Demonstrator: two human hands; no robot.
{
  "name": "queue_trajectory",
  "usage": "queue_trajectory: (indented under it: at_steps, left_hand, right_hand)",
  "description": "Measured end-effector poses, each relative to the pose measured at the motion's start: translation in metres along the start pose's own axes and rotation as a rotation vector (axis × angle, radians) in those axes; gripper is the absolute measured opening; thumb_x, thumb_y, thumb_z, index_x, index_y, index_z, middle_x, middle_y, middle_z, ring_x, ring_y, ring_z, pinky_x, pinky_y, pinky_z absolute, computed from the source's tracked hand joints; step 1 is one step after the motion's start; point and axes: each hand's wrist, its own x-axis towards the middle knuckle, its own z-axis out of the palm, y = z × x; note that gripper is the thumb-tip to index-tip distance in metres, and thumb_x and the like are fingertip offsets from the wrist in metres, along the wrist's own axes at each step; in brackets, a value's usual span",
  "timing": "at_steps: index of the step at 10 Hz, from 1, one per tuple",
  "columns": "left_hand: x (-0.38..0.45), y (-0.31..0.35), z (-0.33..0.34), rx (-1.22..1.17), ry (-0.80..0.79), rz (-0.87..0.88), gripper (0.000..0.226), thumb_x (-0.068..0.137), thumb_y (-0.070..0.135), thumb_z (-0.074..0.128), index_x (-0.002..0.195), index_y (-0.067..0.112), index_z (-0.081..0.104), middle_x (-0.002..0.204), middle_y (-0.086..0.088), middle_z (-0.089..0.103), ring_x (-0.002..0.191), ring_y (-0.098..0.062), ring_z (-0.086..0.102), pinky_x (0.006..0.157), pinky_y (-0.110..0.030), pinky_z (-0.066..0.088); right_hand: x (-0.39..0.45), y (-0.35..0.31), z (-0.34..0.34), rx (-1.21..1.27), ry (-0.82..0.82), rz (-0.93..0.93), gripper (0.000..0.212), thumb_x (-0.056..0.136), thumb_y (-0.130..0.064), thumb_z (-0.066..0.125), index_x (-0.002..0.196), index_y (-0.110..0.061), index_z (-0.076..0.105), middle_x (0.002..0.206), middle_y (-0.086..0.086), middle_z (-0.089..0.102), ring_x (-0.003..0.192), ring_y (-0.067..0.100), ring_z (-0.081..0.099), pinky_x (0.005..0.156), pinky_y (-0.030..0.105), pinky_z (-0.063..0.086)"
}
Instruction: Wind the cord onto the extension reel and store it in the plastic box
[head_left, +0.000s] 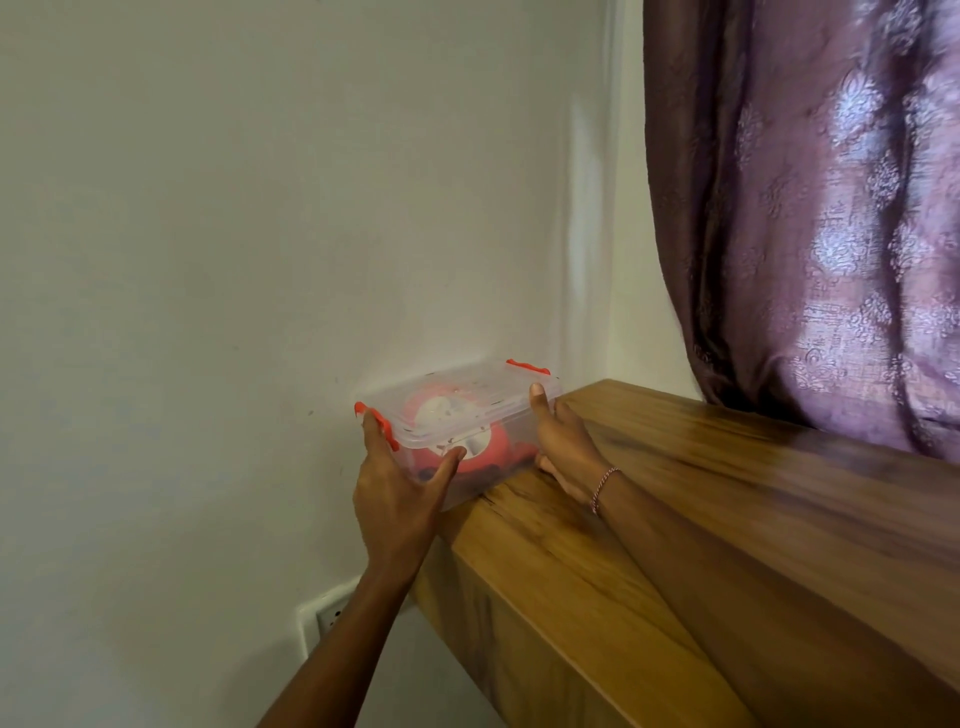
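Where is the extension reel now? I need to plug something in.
In the head view, the red extension reel sits inside the lidded plastic box, held by both hands on the wooden ledge's left end, against the wall.

Box on the worktop's end, against the wall

The extension reel (467, 441) lies in the plastic box (519, 410), left hand (397, 499) and right hand (563, 441) flanking; curtain (805, 234) behind, right.

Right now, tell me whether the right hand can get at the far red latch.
Probably yes: the right hand already holds the plastic box beside that far red latch, with nothing between them.
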Motion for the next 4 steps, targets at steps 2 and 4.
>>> queue_trajectory:
  at_steps: [2, 4]
  left_hand:
    - [-0.005, 0.021, -0.004, 0.227, 0.103, 0.034, 0.118, 0.076, 0.048, 0.087, 0.161, 0.004, 0.02, 0.167, -0.027, 0.021, 0.155, -0.047, 0.019, 0.121, -0.061, 0.031]
    - [-0.02, 0.098, 0.027, 0.111, -0.181, 0.39, 0.096, 0.089, 0.059, 0.063, 0.162, 0.01, 0.025, 0.171, -0.014, 0.024, 0.159, -0.033, 0.02, 0.13, -0.052, 0.018]
  right_hand:
    - [-0.014, -0.008, -0.02, -0.308, 0.031, -0.075, 0.074, 0.094, -0.065, 0.034, 0.147, -0.013, 0.033, 0.146, 0.01, 0.048, 0.129, 0.031, 0.05, 0.105, 0.041, 0.043]
    - [-0.055, -0.03, -0.096, -0.662, 0.225, -0.37, 0.068, 0.1, -0.046, 0.041, 0.153, -0.011, 0.02, 0.163, 0.009, 0.017, 0.149, 0.023, 0.016, 0.12, 0.036, 0.015]
